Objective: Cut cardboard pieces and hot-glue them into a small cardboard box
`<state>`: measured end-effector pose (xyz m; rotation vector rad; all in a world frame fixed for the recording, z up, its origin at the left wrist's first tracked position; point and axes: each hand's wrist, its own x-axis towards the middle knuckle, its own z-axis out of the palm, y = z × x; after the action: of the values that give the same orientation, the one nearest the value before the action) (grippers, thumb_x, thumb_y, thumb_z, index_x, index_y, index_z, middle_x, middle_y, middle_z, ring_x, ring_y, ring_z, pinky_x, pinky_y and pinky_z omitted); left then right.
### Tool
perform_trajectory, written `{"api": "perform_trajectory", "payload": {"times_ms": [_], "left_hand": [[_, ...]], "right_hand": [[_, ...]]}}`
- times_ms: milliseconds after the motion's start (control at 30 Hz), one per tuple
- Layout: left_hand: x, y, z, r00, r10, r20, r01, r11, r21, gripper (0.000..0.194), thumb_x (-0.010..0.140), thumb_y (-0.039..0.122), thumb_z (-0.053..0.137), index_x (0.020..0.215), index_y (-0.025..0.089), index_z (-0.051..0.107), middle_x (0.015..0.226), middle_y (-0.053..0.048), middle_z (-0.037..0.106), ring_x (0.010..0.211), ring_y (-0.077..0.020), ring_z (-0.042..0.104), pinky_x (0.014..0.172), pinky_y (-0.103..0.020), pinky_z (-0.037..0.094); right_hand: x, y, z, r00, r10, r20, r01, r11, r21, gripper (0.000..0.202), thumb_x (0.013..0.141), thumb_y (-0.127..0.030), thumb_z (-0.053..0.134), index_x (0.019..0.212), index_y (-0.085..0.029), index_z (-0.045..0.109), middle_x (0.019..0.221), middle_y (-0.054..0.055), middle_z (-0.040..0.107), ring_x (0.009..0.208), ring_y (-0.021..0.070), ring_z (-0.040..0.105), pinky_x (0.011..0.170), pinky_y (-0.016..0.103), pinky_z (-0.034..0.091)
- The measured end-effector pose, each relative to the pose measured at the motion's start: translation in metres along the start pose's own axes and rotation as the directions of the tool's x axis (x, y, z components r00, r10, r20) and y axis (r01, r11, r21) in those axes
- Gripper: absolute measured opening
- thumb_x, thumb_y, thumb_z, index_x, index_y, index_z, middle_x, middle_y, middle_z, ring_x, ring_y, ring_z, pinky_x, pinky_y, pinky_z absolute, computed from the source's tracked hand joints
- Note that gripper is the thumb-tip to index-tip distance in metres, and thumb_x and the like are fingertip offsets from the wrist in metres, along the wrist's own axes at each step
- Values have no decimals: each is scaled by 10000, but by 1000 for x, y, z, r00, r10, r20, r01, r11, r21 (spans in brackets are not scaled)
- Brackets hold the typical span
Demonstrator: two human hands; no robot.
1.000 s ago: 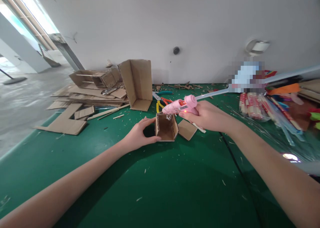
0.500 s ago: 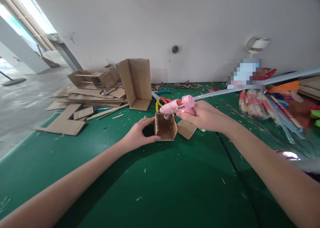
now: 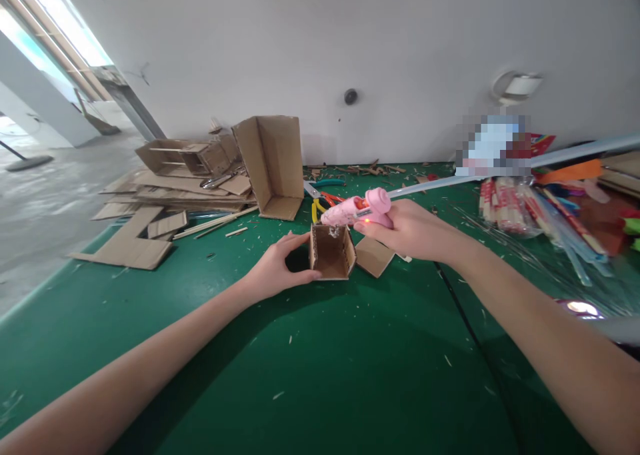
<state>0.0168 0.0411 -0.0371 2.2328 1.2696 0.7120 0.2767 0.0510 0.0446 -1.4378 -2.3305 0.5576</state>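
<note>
A small cardboard box [image 3: 332,258] with one side open sits on the green table. My left hand [image 3: 280,262] grips its left wall, thumb at the front edge and fingers towards the back. In my right hand [image 3: 413,228] is a pink hot glue gun [image 3: 356,208], its orange light lit and a long clear glue stick [image 3: 425,186] running out of its rear. The gun's nozzle is over the upper back edge of the box; whether it touches I cannot tell. Just right of the box lies a flat cardboard square [image 3: 374,258], partly beneath my right hand.
Behind the box lie yellow-handled pliers [image 3: 317,210] and a folded cardboard piece [image 3: 277,165] standing upright. Cardboard sheets [image 3: 165,195] are stacked at left. On the right are bundled sticks [image 3: 503,205] in plastic. A black cable [image 3: 465,315] crosses the table.
The glue gun and my right hand have shifted very slightly to the right along the box's back edge. My left hand keeps its hold on the box.
</note>
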Motion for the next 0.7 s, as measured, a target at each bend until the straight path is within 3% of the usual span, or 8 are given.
{"api": "perform_trajectory", "payload": {"times_ms": [400,700], "left_hand": [[-1,-4,1,998,-54,21,54,999,9,813,671,583,684,1358,208,464,1390,-100,504,1365,-360,314,1118,-568,258],[0,-6,2,1000,-19,12,19,1000,4,796,678,570,688,1352,206,471,1377,-98,518,1348,-346,354,1130,-554,237]], "right_hand": [[-2,1,-4,1000,17,11,-17,1000,11,444,869,-490,468,581,-208,282,508,-41,323,471,103,318,454,275,238],[-2,5,-6,1000,-4,15,3,999,39,408,856,-496,483,601,-211,343,522,-45,327,469,104,319,463,278,228]]}}
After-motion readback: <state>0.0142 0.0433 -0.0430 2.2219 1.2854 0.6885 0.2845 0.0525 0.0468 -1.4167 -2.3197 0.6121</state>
